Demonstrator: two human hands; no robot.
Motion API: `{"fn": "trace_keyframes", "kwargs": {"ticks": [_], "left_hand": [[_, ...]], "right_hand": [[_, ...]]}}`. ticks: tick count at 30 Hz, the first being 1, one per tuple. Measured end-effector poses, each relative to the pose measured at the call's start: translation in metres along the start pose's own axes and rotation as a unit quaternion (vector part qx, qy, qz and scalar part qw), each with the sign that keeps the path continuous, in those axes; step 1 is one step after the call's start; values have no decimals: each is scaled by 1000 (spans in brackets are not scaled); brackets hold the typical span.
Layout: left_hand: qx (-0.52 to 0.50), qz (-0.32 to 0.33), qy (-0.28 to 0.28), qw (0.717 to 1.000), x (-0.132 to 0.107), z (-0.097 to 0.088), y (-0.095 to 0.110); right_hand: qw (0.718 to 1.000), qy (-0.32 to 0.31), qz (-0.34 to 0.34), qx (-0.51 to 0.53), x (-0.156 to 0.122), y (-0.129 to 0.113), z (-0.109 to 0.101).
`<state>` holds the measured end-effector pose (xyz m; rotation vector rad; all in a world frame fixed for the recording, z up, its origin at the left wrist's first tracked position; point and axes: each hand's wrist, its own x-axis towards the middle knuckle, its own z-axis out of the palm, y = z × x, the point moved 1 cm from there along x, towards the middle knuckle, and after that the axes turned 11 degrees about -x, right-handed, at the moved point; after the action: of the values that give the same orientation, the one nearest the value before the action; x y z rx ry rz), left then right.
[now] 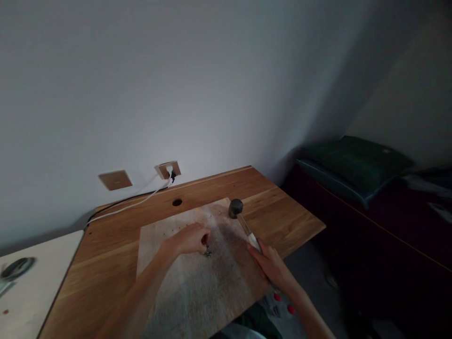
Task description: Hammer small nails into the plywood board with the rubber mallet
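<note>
My right hand (270,263) is wrapped round the pale handle of a mallet (235,208) with a dark round head. The mallet's head is over the far right part of a pale wooden board (176,292). My left hand (190,238) is over the middle of the board, its fingertips pinched together. Right at those fingertips lies a small cluster of shiny metal bits (207,253), perhaps nails. What the fingers hold, if anything, is too small to make out. Several tiny dark points stand in a row along the board's far part, partly behind my left hand.
The board rests on a wooden desk (282,212) against a wall. A cable hole (177,202) is near its back edge. White and black cables run from a wall socket (168,169). A white surface (38,278) adjoins at left; a green cushion (356,165) lies at right.
</note>
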<state>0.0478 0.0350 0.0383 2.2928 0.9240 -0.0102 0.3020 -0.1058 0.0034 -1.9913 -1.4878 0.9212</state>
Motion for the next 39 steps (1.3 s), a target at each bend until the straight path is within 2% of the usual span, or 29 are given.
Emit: {"fn": "trace_keyframes", "kwargs": {"ticks": [7, 10, 13, 15, 17, 20, 23, 28, 35, 39], "left_hand": [[-9, -10, -6, 1000, -4, -3, 11], [-17, 2, -18, 1000, -2, 0, 8], [-70, 26, 1, 997, 3, 0, -3], [-133, 41, 55, 989, 10, -2, -14], [-181, 47, 142, 972, 21, -5, -25], [-199, 51, 279, 938, 38, -4, -40], [-204, 58, 348, 913, 51, 7, -50], [-197, 81, 358, 909, 53, 22, -56], [-194, 98, 338, 915, 54, 20, -53], [-178, 68, 340, 921, 56, 19, -49]], "right_hand": [[1000, -2, 10, 9, 2, 1, 2], [1000, -4, 21, 19, 3, 1, 3], [1000, 4, 9, 8, 2, -1, 2], [1000, 13, -7, 2, 1, -3, 0], [1000, 14, -12, 4, 1, -4, -1], [1000, 7, 3, 12, 2, -3, -1], [1000, 0, 16, 18, 1, -1, 0], [1000, -7, 6, 18, -1, -4, -1], [999, -10, 22, 22, -1, -4, -2], [1000, -4, 8, 24, -2, -3, -1]]}}
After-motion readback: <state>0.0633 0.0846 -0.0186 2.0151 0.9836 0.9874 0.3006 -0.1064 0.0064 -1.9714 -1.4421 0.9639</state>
